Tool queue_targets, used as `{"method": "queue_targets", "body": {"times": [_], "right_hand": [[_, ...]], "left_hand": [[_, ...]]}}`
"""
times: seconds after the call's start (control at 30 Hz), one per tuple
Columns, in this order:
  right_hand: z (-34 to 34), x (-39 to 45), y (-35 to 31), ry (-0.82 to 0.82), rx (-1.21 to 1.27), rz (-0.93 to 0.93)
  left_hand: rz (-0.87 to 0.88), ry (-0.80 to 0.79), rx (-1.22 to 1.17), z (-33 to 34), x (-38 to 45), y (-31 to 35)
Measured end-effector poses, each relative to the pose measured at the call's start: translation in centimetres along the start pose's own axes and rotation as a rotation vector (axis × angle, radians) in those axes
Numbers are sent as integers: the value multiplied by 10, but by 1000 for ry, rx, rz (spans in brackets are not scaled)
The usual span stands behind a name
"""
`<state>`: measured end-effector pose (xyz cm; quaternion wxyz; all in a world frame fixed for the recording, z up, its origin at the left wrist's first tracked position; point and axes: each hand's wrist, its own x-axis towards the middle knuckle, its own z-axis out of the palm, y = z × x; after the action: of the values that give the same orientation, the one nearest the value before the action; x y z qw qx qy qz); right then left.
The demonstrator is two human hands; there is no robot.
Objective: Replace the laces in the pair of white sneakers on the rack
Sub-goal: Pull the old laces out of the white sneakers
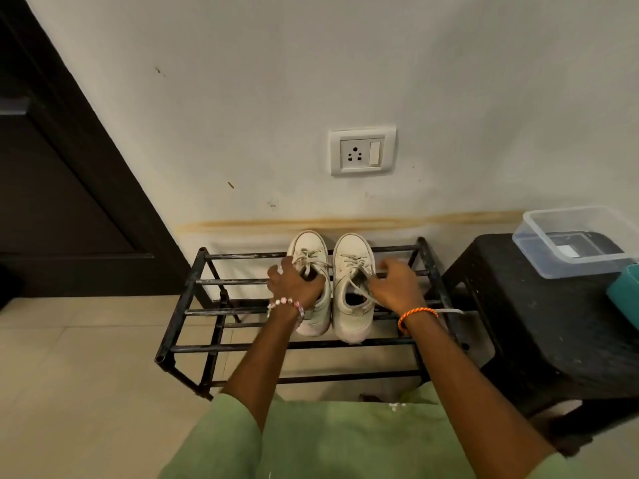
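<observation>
Home entryway: shoe rack (193, 305), wall socket (362, 152).

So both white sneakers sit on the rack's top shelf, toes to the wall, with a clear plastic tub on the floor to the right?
Not quite. The head view shows the clear plastic tub on a black stool, not on the floor. The white sneakers do sit on the rack, toes to the wall.

Dim, warm indoor light; soft focus, wide-angle bending at edges.

Green sleeves (226, 430); beaded bracelet (287, 305) left, orange band (416, 314) right.
</observation>
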<state>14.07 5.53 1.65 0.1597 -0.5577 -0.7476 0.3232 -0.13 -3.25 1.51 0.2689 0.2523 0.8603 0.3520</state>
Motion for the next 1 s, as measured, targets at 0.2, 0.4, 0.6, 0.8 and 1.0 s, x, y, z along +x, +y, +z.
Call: {"method": "queue_targets", "body": {"times": [0.2,0.4,0.6,0.8,1.0], "right_hand": [[17,-4,4,-79,118,114],[21,0,4,13,35,124],[14,-3,18,22,-22,97],[7,-6,20,-67,81,21],[-10,-9,18,-125,100,87]], "left_hand": [[-132,-20,-447,18,8,-23],[-65,170,-575,8,6,-23],[-53,214,-591,-11,4,-51],[56,268,-116,-10,2,-42],[362,156,124,35,-31,13]]}}
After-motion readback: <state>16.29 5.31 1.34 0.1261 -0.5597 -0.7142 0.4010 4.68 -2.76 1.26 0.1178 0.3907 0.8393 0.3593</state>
